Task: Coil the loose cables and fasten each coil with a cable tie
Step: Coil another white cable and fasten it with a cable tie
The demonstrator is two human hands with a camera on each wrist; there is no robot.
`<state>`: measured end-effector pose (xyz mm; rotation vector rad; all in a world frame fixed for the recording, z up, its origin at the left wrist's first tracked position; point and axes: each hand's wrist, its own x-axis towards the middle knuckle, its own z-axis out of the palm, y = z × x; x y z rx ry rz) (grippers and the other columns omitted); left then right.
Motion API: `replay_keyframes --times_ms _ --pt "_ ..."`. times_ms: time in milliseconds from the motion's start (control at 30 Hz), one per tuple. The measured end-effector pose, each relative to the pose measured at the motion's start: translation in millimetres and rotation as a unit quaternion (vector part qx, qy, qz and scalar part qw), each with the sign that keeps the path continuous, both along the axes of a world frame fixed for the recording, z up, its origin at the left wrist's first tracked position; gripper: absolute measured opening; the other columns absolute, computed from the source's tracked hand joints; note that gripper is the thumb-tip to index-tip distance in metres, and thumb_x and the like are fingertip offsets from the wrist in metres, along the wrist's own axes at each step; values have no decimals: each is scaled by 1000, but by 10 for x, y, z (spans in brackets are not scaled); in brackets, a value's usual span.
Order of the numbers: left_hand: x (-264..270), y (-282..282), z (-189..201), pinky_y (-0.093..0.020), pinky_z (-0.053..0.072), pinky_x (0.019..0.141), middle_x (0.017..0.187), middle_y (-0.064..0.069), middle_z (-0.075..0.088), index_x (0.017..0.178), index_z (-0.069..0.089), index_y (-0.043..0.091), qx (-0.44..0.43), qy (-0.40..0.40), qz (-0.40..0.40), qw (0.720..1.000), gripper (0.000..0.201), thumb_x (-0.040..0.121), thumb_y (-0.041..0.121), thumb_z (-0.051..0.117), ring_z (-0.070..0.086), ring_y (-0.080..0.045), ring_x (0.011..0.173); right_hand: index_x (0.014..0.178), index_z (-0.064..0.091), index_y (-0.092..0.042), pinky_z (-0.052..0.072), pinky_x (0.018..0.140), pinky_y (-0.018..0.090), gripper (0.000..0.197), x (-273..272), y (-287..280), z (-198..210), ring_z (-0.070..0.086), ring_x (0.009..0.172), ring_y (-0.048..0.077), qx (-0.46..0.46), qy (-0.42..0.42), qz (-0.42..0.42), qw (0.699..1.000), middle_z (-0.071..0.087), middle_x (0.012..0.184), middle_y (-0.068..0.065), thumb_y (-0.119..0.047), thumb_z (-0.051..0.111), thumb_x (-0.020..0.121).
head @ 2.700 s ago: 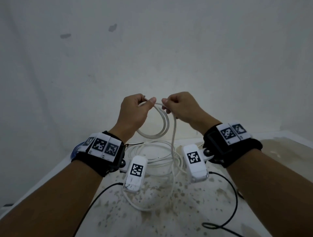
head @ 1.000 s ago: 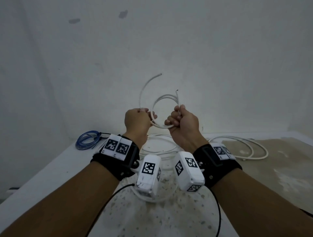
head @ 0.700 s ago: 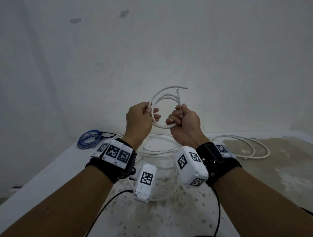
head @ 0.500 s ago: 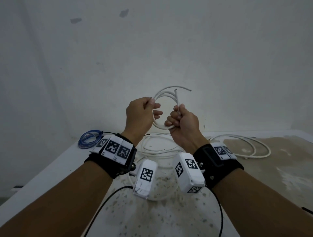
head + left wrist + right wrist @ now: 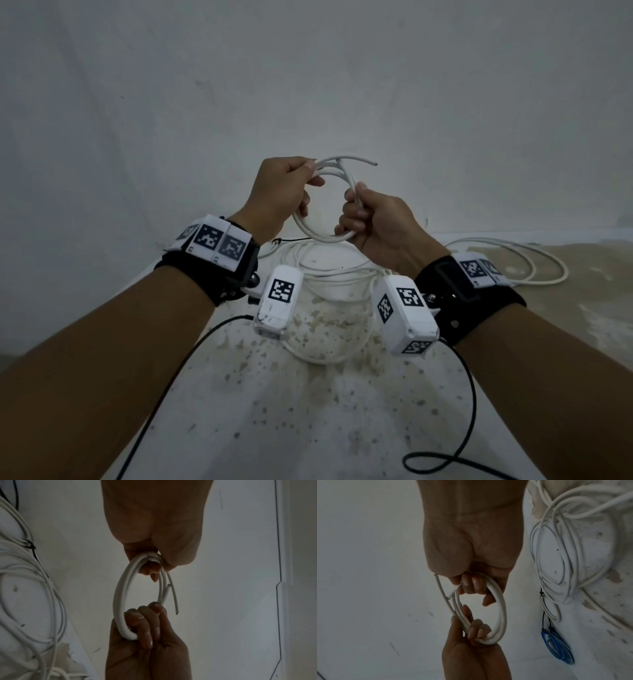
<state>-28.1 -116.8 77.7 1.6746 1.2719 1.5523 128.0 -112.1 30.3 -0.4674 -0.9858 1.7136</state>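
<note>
Since half a second ago you've shifted your left hand up along the white coil, so its thumb and fingers now pinch the bundled turns at the upper left, while your right hand holds its place on the lower right of the ring with fingers curled round the strands. You hold the coil up in the air between both hands, above the table, its plane roughly facing you. One free end sticks out to the right past your left fingertips; a second short end rises just above your right fingers, though in the dim wrist views I can't be sure which turn it belongs to.

No tie is on this coil yet, I judge. Your right hand sits nearer the loose tail, so that hand would tuck it in along the ring's curve. Below you lie the loose white cables; a blue coil rests further off.
</note>
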Motion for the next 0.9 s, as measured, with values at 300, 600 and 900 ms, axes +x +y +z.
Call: replay_keyframes --times_ms 300,600,900 --pt "-18 47 -166 -25 45 43 89 -4 72 121 65 9 13 72 -13 997 29 102 14 44 50 -12 42 80 51 -11 44 56 27 33 20 57 -116 27 44 10 -8 -47 -28 998 28 54 -4 -26 38 106" --pt "-63 19 -65 -28 51 42 91 -5 70 124 62 14 -9 157 -65 985 35 102 4 37 50 -15 43 82 54 -9 42 63 30 31 44 19 -136 28 46 11 -11 -58 -25 998 29 54 -2 -24 40 105" --pt "-129 30 -119 -29 48 45 76 -3 58 119 66 22 -22 143 -47 988 38 100 4 38 41 -12 41 78 51 -10 41 64 31 36 51 -40 -54 31 46 14 -47 -47 30 997 34 56 -1 -24 33 105"
